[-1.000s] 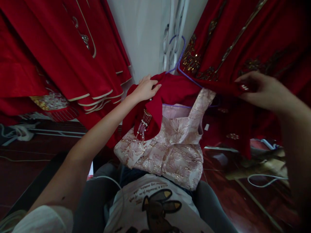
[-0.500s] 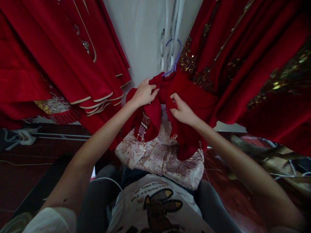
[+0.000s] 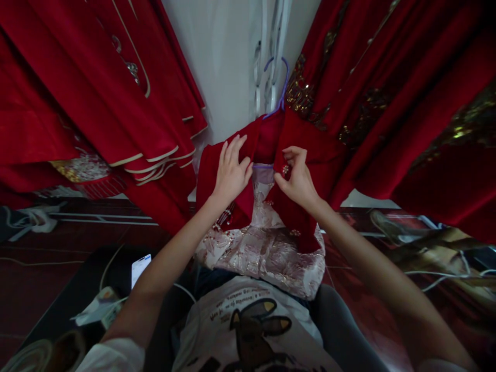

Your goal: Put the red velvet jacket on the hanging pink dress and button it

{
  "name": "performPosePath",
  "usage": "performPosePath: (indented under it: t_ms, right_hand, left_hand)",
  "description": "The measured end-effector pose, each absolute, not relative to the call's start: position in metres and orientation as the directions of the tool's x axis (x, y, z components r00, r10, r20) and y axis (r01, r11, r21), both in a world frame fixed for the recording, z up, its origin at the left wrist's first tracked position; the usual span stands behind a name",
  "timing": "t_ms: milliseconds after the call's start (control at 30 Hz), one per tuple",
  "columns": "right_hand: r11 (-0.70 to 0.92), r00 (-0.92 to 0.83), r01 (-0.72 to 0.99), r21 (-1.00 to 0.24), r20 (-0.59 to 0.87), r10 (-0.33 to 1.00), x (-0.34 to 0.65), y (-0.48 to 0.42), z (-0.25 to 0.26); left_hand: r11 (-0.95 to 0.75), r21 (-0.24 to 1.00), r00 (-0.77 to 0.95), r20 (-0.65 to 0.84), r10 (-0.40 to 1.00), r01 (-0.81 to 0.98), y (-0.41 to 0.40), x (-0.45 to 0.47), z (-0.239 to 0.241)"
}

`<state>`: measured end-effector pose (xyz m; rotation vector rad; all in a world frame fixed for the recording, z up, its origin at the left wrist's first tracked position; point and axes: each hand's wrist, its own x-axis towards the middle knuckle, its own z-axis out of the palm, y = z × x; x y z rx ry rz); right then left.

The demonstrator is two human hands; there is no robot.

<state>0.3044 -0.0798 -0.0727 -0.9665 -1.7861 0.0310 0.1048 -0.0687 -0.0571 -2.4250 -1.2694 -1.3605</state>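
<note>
A red jacket [image 3: 209, 168] hangs on a purple hanger [image 3: 284, 85], over a pale pink brocade garment [image 3: 263, 248]. My left hand [image 3: 231, 175] lies on one front panel. Its thumb and a finger pinch near the inner edge, with the other fingers stretched out. On the opposite panel, my right hand [image 3: 298, 181] has its fingers curled and thumb bent at the front edge, beside a beaded button [image 3: 285, 169]. A bead tassel [image 3: 225, 216] hangs below my left hand, partly covered by the wrist.
Red garments with pale piping [image 3: 155, 129] hang at the left. Others with gold sequins [image 3: 300, 90] hang at the right. A white cabinet door [image 3: 217, 62] stands behind. A lit phone [image 3: 140, 268] lies on a dark surface at the lower left.
My left hand has shifted down, its fingers now pointing up the panel. The right hand has moved slightly right, and the jacket fronts lie flatter, showing a button and the hanger's lower bar.
</note>
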Motion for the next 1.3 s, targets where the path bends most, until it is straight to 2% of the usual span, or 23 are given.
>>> performPosePath:
  t_ms: [100, 200, 267, 367, 433, 567, 667, 767, 900, 1067, 1300]
  right_hand:
    - [0.693, -0.121, 0.570, -0.443, 0.788, 0.603, 0.302, -0.087, -0.068]
    - [0.699, -0.203, 0.554, -0.452, 0.741, 0.640, 0.300, -0.094, -0.064]
    - [0.699, -0.245, 0.512, -0.500, 0.694, 0.677, 0.298, -0.098, -0.064]
    - [0.684, -0.285, 0.388, -0.617, 0.626, 0.726, 0.296, -0.103, -0.069]
    - [0.670, -0.282, 0.335, -0.662, 0.608, 0.742, 0.295, -0.103, -0.073]
    - [0.662, -0.254, 0.343, -0.666, 0.613, 0.748, 0.295, -0.099, -0.076]
    - [0.656, -0.238, 0.317, -0.685, 0.612, 0.754, 0.296, -0.098, -0.077]
    - [0.652, -0.168, 0.310, -0.692, 0.635, 0.754, 0.297, -0.100, -0.076]
    - [0.641, -0.061, 0.338, -0.689, 0.663, 0.746, 0.297, -0.102, -0.075]
    - [0.639, -0.045, 0.260, -0.724, 0.652, 0.757, 0.295, -0.098, -0.070]
    - [0.667, -0.075, 0.263, -0.697, 0.675, 0.734, 0.293, -0.098, -0.065]
  left_hand:
    - [-0.634, 0.291, 0.249, 0.742, 0.622, 0.716, -0.079, 0.114, -0.060]
    - [-0.596, 0.340, 0.188, 0.737, 0.650, 0.728, -0.080, 0.119, -0.069]
    - [-0.591, 0.440, 0.141, 0.709, 0.691, 0.676, -0.077, 0.121, -0.080]
    - [-0.579, 0.660, 0.132, 0.598, 0.791, 0.480, -0.072, 0.123, -0.098]
    - [-0.555, 0.732, 0.103, 0.565, 0.819, 0.395, -0.069, 0.126, -0.107]
    - [-0.569, 0.656, 0.008, 0.652, 0.759, 0.495, -0.068, 0.133, -0.112]
    - [-0.570, 0.583, 0.041, 0.677, 0.735, 0.579, -0.069, 0.138, -0.115]
    - [-0.533, 0.613, 0.055, 0.625, 0.779, 0.583, -0.067, 0.139, -0.121]
    - [-0.505, 0.721, -0.022, 0.583, 0.812, 0.474, -0.064, 0.137, -0.122]
    - [-0.636, 0.708, -0.091, 0.687, 0.721, 0.306, -0.072, 0.138, -0.099]
    - [-0.593, 0.805, -0.152, 0.586, 0.796, 0.003, -0.071, 0.143, -0.091]
